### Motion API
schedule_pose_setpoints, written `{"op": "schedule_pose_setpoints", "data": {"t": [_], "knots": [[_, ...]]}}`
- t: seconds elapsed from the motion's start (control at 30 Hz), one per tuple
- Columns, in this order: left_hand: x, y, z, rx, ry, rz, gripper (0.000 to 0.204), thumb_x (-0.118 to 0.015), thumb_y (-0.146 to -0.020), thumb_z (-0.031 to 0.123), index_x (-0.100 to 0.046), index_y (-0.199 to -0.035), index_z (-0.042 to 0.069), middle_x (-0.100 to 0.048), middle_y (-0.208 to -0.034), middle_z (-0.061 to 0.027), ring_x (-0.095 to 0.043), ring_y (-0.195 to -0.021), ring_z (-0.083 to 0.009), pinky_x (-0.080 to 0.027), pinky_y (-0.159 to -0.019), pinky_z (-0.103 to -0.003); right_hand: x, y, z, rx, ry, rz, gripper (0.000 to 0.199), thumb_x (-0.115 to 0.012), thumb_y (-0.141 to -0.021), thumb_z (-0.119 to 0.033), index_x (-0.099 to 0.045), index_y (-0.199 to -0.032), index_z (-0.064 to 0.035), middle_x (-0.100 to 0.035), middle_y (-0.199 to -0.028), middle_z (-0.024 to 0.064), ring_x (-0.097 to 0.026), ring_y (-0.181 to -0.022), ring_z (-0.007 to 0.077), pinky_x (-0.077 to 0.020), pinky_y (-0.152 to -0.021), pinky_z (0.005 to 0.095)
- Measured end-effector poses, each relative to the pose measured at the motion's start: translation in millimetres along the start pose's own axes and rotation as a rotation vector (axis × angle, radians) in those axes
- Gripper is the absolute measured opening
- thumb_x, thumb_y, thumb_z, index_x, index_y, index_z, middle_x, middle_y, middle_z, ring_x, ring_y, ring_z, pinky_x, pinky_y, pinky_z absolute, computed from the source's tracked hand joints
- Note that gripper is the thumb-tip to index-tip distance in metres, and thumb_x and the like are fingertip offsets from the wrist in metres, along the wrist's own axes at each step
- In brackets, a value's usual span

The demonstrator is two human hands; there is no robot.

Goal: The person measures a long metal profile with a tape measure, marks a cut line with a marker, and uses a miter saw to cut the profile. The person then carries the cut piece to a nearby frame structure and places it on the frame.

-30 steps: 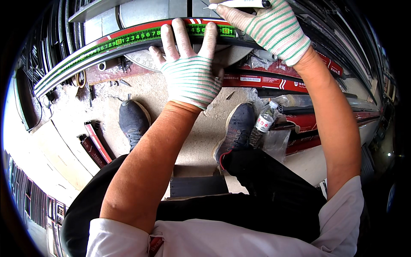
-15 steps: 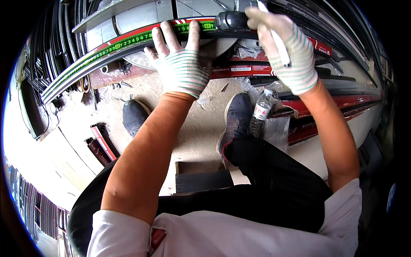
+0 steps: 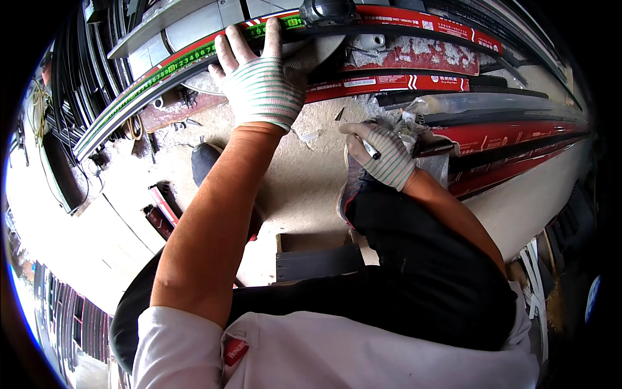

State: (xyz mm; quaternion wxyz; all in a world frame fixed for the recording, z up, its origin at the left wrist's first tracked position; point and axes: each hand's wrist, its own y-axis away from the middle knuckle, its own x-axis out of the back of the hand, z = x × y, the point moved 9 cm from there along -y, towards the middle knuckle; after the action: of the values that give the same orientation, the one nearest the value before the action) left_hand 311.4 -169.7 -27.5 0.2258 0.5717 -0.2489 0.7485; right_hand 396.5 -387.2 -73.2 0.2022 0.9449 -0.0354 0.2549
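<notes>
My left hand [image 3: 260, 84], in a striped knit glove, lies with its fingers spread over the green blade of a tape measure [image 3: 188, 61]. The blade runs along a long strip with red film [image 3: 398, 18], and the black tape case [image 3: 327, 11] rests on that strip just right of my fingertips. My right hand [image 3: 383, 154], gloved alike, is closed around a white marker pen [image 3: 371, 150]. It hovers over my right shoe and lower leg, apart from the strip. The pen's far end is hidden by the hand.
More red-filmed strips [image 3: 512, 136] lie at the right, beside clear plastic wrapping [image 3: 466, 102]. Dark profiles [image 3: 84, 71] crowd the far left. Short offcuts [image 3: 163, 211] lie on the floor near my left foot, and a dark block [image 3: 317, 262] lies between my legs.
My right hand has come down toward me with the marker pen, away from the tape case to above my right shoe. My left hand stays on the blade. The view has shifted a little.
</notes>
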Motion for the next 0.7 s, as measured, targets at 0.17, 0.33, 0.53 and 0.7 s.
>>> {"op": "schedule_pose_setpoints", "data": {"t": [0.17, 0.33, 0.53, 0.7], "knots": [[5, -1, 0, 0.005, 0.002, -0.059, 0.088, -0.071, -0.077, 0.032, -0.041, -0.160, 0.024, -0.031, -0.159, -0.0357, -0.027, -0.147, -0.0574, -0.025, -0.120, -0.065, -5, 5, 18, -0.106, -0.417, 0.101, 0.028, -0.063, -0.103, -0.022, -0.072, -0.120, -0.0014, -0.072, -0.100, 0.0061, -0.066, -0.093, 0.0136, -0.0540, -0.088, 0.0298], [10, -2, 0, 0.000, 0.028, -0.059, 0.086, -0.069, -0.076, 0.029, -0.044, -0.158, 0.021, -0.033, -0.158, -0.0364, -0.029, -0.146, -0.0574, -0.025, -0.121, -0.063, -4, 4, 29, -0.169, -0.463, 0.122, 0.026, -0.064, -0.104, -0.022, -0.073, -0.118, -0.0022, -0.071, -0.104, 0.0028, -0.063, -0.096, 0.0101, -0.0524, -0.090, 0.0274], [13, -3, -3, -0.017, 0.058, -0.057, 0.085, -0.069, -0.077, 0.027, -0.044, -0.157, 0.018, -0.035, -0.155, -0.0371, -0.031, -0.145, -0.0562, -0.028, -0.121, -0.060, -9, 2, 36, -0.285, -0.534, 0.091, 0.024, -0.058, -0.106, -0.020, -0.074, -0.112, -0.0037, -0.070, -0.095, -0.0016, -0.060, -0.090, 0.0079, -0.0501, -0.085, 0.0272], [20, -1, -4, -0.067, 0.087, -0.007, 0.079, -0.070, -0.079, 0.023, -0.049, -0.154, 0.014, -0.038, -0.153, -0.0368, -0.038, -0.142, -0.0543, -0.034, -0.120, -0.056, -2, -2, 31, -0.198, -0.480, 0.138, 0.014, -0.062, -0.104, -0.014, -0.070, -0.111, -0.0042, -0.067, -0.095, -0.0040, -0.058, -0.089, 0.0040, -0.0524, -0.082, 0.0230]]}}
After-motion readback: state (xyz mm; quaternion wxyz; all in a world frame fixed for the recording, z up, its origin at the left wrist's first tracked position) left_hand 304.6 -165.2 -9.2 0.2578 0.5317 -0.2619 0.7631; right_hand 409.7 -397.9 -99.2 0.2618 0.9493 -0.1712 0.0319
